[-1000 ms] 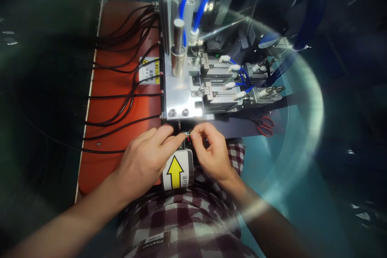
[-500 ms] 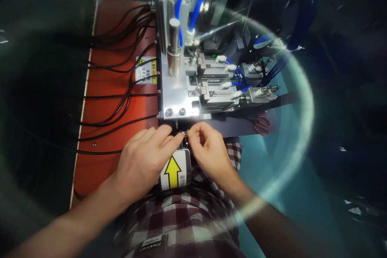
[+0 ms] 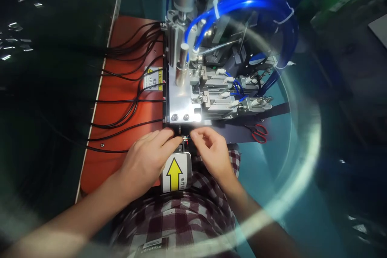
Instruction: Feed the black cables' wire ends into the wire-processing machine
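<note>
"Where do our hands stand in the head view?"

"Our left hand (image 3: 148,157) reaches over the near right part of the orange worktop (image 3: 101,169), thumb tip at a tiny wired part (image 3: 185,139); we can't tell whether it grips. Our right hand (image 3: 213,153) is just beside it — thumb and forefinger pinched on a fine wire (image 3: 188,135)."

"And the tiny part itself?"

"Just past the worktop's right edge, between our fingertips, near the front edge of the metal fixture (image 3: 181,105)."

"What else have we got?"

"A block bearing a yellow arrow (image 3: 174,174) by the worktop's near right corner, black cables (image 3: 121,100) crossing to its left edge, a warning label (image 3: 157,80) by its right edge — and, well apart, red-handled scissors (image 3: 259,126) at a dark plate's (image 3: 232,134) right end."
</note>
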Demonstrator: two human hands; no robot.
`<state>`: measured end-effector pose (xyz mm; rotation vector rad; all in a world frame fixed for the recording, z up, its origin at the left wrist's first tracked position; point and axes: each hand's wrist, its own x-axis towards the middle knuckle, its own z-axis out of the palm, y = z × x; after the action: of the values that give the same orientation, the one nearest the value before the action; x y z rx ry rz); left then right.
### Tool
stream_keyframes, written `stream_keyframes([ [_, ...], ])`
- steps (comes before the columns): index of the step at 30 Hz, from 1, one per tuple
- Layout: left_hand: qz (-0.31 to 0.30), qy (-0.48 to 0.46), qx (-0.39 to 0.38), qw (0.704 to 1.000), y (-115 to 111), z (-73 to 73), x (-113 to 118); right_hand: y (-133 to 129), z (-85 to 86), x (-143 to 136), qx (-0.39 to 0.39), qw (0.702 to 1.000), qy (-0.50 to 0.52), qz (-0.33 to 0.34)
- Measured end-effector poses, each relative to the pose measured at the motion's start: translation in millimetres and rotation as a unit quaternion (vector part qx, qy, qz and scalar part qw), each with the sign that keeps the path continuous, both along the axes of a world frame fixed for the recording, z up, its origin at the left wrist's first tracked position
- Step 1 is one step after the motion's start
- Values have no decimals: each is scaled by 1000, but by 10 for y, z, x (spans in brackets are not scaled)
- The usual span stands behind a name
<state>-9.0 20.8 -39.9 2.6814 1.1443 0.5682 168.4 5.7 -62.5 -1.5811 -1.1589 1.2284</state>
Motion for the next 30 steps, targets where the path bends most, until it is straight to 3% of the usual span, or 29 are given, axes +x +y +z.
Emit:
stream_keyframes([
  [3, 6, 7, 6, 1000, -2, -7, -2, 13, -5, -59, 9, 999, 27, -18],
  [7, 8, 6, 11, 1000, -2, -19, 2, 22, -34, -124, -44, 992, 105, -49],
  [13, 12, -8, -3, 1000, -7, -24, -2, 44, -69, -130, -141, 944, 291, -61],
  [17, 10, -11, -11, 1000, -7, -1, 0, -17, -110, -77, -150, 938, 304, -70],
  [20, 7, -13, -13, 1000, -6, 11, 6, -113, -110, -63, -120, 955, 260, -80],
  [25, 12, -19, -22, 999, -6, 10, 2, -187, -32, -132, -82, 987, 130, -36],
  [28, 15, -20, -36, 999, -2, 23, 5, -183, 23, -154, 2, 999, -40, -27],
  [30, 20, -14, -42, 999, -1, 36, 10, -183, 57, -144, 89, 978, -190, -3],
])
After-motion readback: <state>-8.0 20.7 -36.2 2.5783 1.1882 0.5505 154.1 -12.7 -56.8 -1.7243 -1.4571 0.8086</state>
